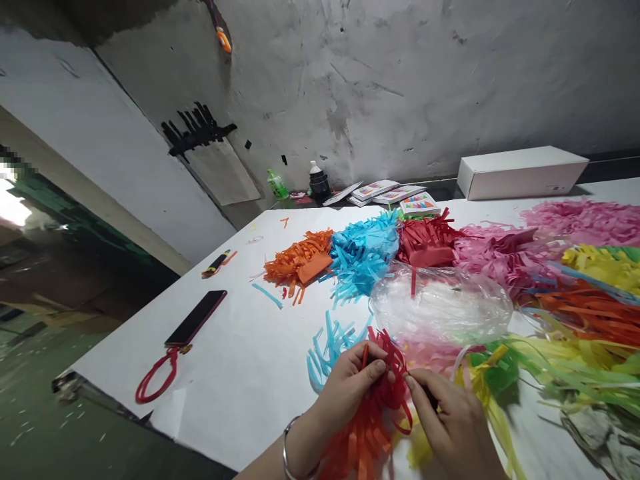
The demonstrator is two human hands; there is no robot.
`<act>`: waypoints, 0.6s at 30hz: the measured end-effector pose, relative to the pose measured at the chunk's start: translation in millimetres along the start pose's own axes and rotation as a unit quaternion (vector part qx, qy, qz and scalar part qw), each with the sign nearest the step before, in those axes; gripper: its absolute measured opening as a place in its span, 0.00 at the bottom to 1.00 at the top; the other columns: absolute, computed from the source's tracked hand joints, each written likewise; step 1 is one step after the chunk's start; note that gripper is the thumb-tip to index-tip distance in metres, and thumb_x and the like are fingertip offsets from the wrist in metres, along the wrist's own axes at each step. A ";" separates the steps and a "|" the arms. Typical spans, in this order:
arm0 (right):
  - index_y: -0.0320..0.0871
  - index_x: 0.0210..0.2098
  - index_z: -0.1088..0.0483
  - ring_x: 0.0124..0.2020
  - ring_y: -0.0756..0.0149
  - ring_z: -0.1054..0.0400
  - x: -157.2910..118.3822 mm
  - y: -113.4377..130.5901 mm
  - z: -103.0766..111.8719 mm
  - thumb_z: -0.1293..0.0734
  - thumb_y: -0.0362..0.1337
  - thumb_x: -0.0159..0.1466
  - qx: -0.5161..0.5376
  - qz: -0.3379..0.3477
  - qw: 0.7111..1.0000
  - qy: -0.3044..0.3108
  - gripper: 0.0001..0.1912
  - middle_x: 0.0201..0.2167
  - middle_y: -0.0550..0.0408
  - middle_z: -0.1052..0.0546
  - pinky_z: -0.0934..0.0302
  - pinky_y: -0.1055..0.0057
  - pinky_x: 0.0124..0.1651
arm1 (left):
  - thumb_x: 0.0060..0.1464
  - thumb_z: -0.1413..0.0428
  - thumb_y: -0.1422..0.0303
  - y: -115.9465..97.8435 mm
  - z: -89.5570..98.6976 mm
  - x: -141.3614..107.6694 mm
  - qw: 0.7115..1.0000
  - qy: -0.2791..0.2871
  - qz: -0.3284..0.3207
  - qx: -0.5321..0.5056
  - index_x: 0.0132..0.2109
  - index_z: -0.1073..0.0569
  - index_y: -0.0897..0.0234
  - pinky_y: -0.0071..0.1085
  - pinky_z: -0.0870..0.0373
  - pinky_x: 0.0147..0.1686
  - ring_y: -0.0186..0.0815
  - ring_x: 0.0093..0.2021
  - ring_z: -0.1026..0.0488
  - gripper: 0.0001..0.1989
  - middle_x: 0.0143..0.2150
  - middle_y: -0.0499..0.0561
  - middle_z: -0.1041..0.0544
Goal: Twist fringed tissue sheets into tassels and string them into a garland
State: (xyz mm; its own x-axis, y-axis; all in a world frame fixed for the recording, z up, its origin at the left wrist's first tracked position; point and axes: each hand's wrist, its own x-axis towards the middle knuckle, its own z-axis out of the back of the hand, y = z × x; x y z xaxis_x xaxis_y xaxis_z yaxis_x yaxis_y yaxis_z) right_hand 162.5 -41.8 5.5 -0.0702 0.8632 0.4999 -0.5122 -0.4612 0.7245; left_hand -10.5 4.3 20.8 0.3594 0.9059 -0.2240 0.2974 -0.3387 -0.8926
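Observation:
My left hand, with a silver bangle at its wrist, pinches a bunch of fringed red tissue paper near the table's front. Fringed orange tissue paper hangs below those fingers. My right hand is closed, thumb and finger pinching the edge of a red strip; something small and dark shows partly in its grip. Beyond my left hand lies a light blue tassel. A clear plastic bag with pale contents rests just past both hands.
Piles of orange, blue, red and pink fringes line the table. Loose yellow-green streamers lie right. A phone with a red strap and a yellow-black cutter lie left. A white box stands behind.

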 end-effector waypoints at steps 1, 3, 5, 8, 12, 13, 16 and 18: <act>0.46 0.38 0.28 0.28 0.68 0.25 0.3 0.0 0.7 0.40 0.35 0.71 -0.002 -0.002 1.000 0.003 0.09 0.29 0.59 0.20 0.34 0.76 0.31 | 0.49 0.31 0.58 -0.3 -0.3 -0.3 1.000 -0.002 0.001 -0.001 0.35 0.28 0.66 0.24 0.32 0.30 0.29 0.26 0.27 0.18 0.27 0.49 0.22; 0.46 0.37 0.28 0.28 0.68 0.25 0.6 0.5 1.3 0.40 0.36 0.71 -0.005 -0.004 1.000 0.007 0.10 0.29 0.59 0.21 0.34 0.76 0.31 | 0.49 0.31 0.58 -0.2 -0.6 -1.0 1.000 -0.006 0.001 0.000 0.35 0.28 0.66 0.24 0.32 0.30 0.29 0.26 0.27 0.18 0.27 0.48 0.22; 0.46 0.38 0.28 0.27 0.69 0.25 0.8 1.2 1.1 0.40 0.36 0.71 -0.004 -0.002 1.000 0.006 0.09 0.29 0.59 0.21 0.34 0.76 0.31 | 0.49 0.31 0.59 0.4 -0.4 -1.3 1.000 -0.007 0.000 0.003 0.35 0.28 0.66 0.24 0.32 0.30 0.30 0.27 0.27 0.18 0.27 0.48 0.22; 0.47 0.38 0.28 0.27 0.70 0.26 1.4 1.5 0.7 0.39 0.35 0.71 0.002 0.009 1.000 -0.001 0.08 0.28 0.60 0.21 0.34 0.77 0.31 | 0.49 0.31 0.59 1.4 0.1 -1.2 1.000 -0.006 0.001 0.000 0.35 0.27 0.66 0.24 0.32 0.30 0.30 0.27 0.27 0.17 0.27 0.49 0.22; 0.47 0.37 0.28 0.27 0.70 0.25 1.3 1.5 1.4 0.39 0.35 0.71 0.006 0.014 1.000 0.000 0.08 0.28 0.61 0.21 0.34 0.77 0.31 | 0.49 0.31 0.59 2.2 0.1 -1.4 1.000 -0.008 0.001 -0.009 0.35 0.27 0.66 0.24 0.32 0.30 0.30 0.26 0.27 0.17 0.27 0.49 0.22; 0.47 0.38 0.28 0.28 0.70 0.25 1.1 1.5 1.6 0.39 0.35 0.71 0.006 0.009 1.000 0.001 0.09 0.29 0.60 0.21 0.34 0.77 0.31 | 0.49 0.31 0.59 2.2 0.1 -1.5 1.000 -0.010 0.002 -0.009 0.35 0.27 0.66 0.24 0.32 0.30 0.30 0.27 0.27 0.17 0.27 0.49 0.22; 0.47 0.38 0.28 0.29 0.69 0.24 0.4 1.6 1.6 0.39 0.35 0.71 0.007 -0.001 1.000 0.006 0.09 0.30 0.60 0.20 0.33 0.76 0.32 | 0.49 0.31 0.59 2.0 0.2 -1.6 1.000 -0.011 0.008 -0.006 0.35 0.28 0.66 0.24 0.32 0.30 0.30 0.26 0.27 0.17 0.27 0.49 0.22; 0.47 0.38 0.28 0.29 0.69 0.25 0.2 1.6 1.1 0.39 0.35 0.71 0.009 -0.003 1.000 0.009 0.09 0.30 0.60 0.20 0.33 0.76 0.32 | 0.49 0.31 0.58 1.7 0.4 -1.4 1.000 -0.007 0.010 -0.002 0.35 0.28 0.65 0.24 0.33 0.29 0.29 0.26 0.27 0.18 0.27 0.49 0.22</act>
State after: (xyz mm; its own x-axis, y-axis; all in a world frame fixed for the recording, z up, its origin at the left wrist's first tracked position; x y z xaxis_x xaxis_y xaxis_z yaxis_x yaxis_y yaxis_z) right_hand 162.7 -42.6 7.2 -0.0823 0.8693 0.4875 -0.4979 -0.4596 0.7355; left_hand -10.9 2.5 19.4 0.3522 0.9028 -0.2468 0.2947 -0.3572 -0.8863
